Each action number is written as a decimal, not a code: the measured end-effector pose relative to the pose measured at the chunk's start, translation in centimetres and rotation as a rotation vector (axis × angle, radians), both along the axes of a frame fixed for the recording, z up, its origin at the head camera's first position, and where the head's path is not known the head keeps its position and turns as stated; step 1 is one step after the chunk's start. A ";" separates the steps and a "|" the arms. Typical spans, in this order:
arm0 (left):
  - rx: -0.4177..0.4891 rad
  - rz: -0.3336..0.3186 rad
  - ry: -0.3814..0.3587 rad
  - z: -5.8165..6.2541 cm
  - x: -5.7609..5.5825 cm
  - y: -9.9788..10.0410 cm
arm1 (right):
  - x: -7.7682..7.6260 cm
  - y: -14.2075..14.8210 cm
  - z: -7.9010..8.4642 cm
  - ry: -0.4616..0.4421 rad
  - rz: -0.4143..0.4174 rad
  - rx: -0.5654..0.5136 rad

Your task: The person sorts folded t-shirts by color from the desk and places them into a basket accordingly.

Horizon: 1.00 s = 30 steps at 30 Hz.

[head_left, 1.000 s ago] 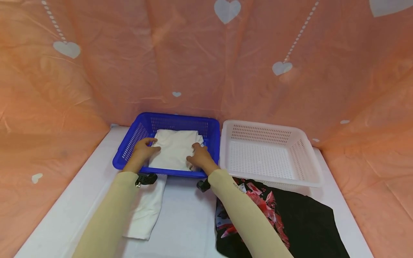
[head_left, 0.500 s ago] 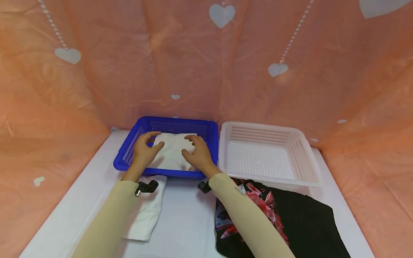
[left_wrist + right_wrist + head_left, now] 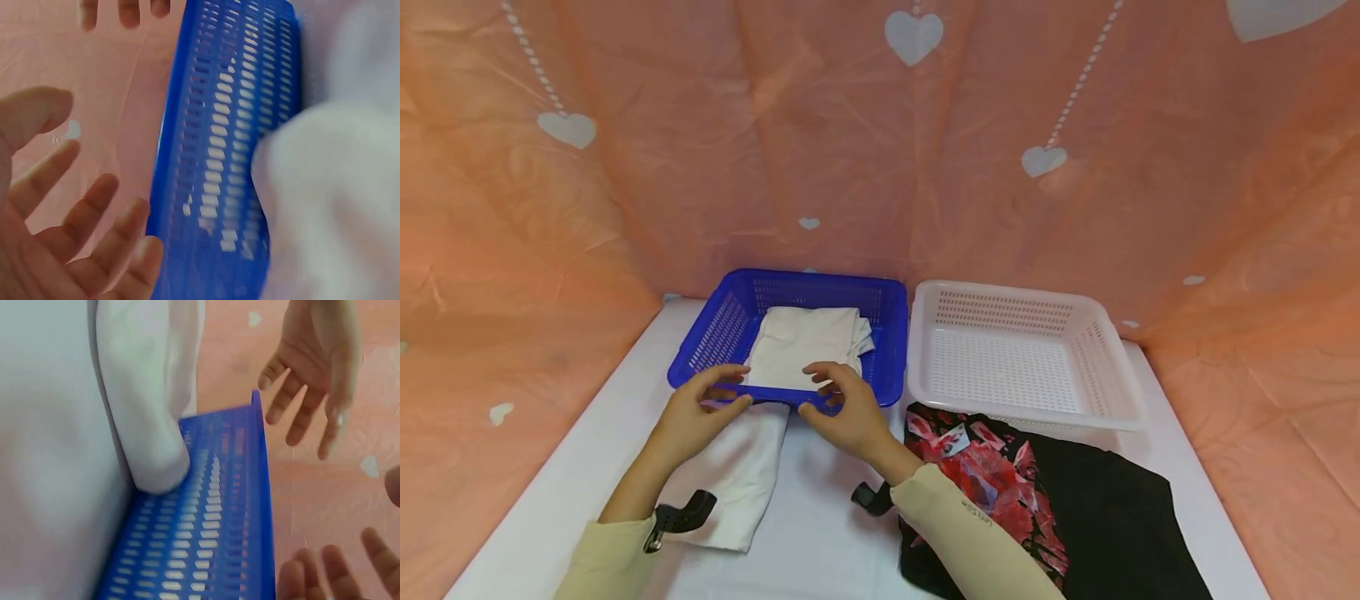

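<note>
A folded white cloth [image 3: 805, 342] lies inside the blue basket [image 3: 816, 287], with layered edges at its right side. My left hand [image 3: 694, 418] is over the basket's near left corner, fingers spread and loosely bent, holding nothing. Close to the middle of the near rim is my right hand [image 3: 850, 417], thumb and fingers apart, nothing between them. Whether either hand touches the rim I cannot tell. In the left wrist view the blue basket's side [image 3: 225, 144] stands between fingers and a blurred white cloth [image 3: 337, 200]. Under my left forearm lies another white cloth [image 3: 745, 492] on the table.
To the right of the blue basket stands a white perforated basket [image 3: 1030, 412]. In front of it a black garment [image 3: 1105, 508] with a red floral print lies flat, partly under the right sleeve [image 3: 977, 533]. An orange sheet with hearts [image 3: 850, 150] hangs behind and at both sides.
Both hands have let go of the folded white cloth in the blue basket, lifted off it, and drawn back toward me to the near rim. The cloth stays in the basket.
</note>
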<state>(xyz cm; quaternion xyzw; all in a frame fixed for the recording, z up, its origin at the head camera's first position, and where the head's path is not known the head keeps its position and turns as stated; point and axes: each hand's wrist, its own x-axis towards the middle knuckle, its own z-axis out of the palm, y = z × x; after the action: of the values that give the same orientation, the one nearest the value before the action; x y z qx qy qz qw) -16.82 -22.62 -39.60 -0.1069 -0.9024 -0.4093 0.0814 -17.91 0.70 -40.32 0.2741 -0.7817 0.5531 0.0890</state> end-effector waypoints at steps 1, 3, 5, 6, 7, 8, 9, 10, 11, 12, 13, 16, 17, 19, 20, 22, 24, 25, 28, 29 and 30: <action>-0.016 0.006 -0.010 -0.2 0.7 -0.4 | 0.7 -0.1 0.3 0.010 0.009 -0.023; -0.043 0.030 -0.026 -0.6 1.9 -1.4 | 1.8 -0.2 0.7 0.034 0.027 -0.054; -0.068 0.069 -0.044 -1.0 2.9 -2.4 | 2.7 -0.5 1.0 0.020 0.049 -0.070; -0.076 0.090 -0.054 -1.2 3.3 -2.9 | 3.0 -0.6 0.8 0.006 0.058 -0.062; -0.093 0.114 -0.063 -1.4 3.7 -3.4 | 3.2 -0.8 0.5 -0.017 0.065 -0.044; -0.111 0.140 -0.070 -1.6 4.0 -3.9 | 3.3 -0.9 0.0 -0.044 0.071 -0.019; -0.121 0.165 -0.084 -1.7 4.2 -4.4 | 3.3 -1.1 -0.5 -0.077 0.077 0.005; -0.128 0.182 -0.101 -1.9 4.4 -4.8 | 3.3 -1.3 -1.2 -0.105 0.083 0.032; -0.128 0.191 -0.120 -2.0 4.6 -5.3 | 3.3 -1.5 -1.8 -0.127 0.085 0.059; -0.134 0.199 -0.145 -2.1 4.8 -5.7 | 3.2 -1.7 -2.4 -0.146 0.086 0.082; -0.141 0.199 -0.173 -2.2 4.9 -6.1 | 3.1 -1.9 -2.9 -0.166 0.085 0.098; -0.132 0.166 -0.269 -2.7 5.1 -7.1 | 3.1 -2.5 -4.1 -0.230 0.070 0.101; -0.130 0.157 -0.301 -2.9 5.1 -7.3 | 3.1 -2.6 -4.4 -0.248 0.061 0.101; -0.121 0.147 -0.347 -3.3 5.1 -7.6 | 3.1 -3.0 -5.0 -0.287 0.042 0.111; -0.109 0.147 -0.359 -3.6 5.1 -7.8 | 3.1 -3.2 -5.3 -0.309 0.035 0.118; -0.087 0.147 -0.380 -4.2 5.0 -7.9 | 3.2 -3.6 -5.7 -0.346 0.027 0.140; -0.067 0.147 -0.400 -4.8 4.9 -8.0 | 3.3 -3.8 -6.0 -0.376 0.020 0.166; -0.060 0.144 -0.409 -5.2 4.9 -8.0 | 3.4 -4.0 -6.1 -0.387 0.019 0.178; -0.050 0.136 -0.468 -5.9 4.8 -8.0 | 3.3 -4.4 -6.6 -0.412 0.021 0.217; -0.053 0.133 -0.490 -6.0 4.8 -8.0 | 3.3 -4.5 -6.8 -0.415 0.024 0.226; -0.054 0.128 -0.504 -6.1 4.8 -7.9 | 3.2 -4.6 -7.1 -0.416 0.030 0.234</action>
<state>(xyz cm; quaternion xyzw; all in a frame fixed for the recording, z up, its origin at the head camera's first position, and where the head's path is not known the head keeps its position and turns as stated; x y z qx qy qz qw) -12.03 -30.55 -45.69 0.0534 -0.9097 -0.3929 -0.1232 -14.67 -3.91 -47.38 0.1743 -0.8378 0.5046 -0.1144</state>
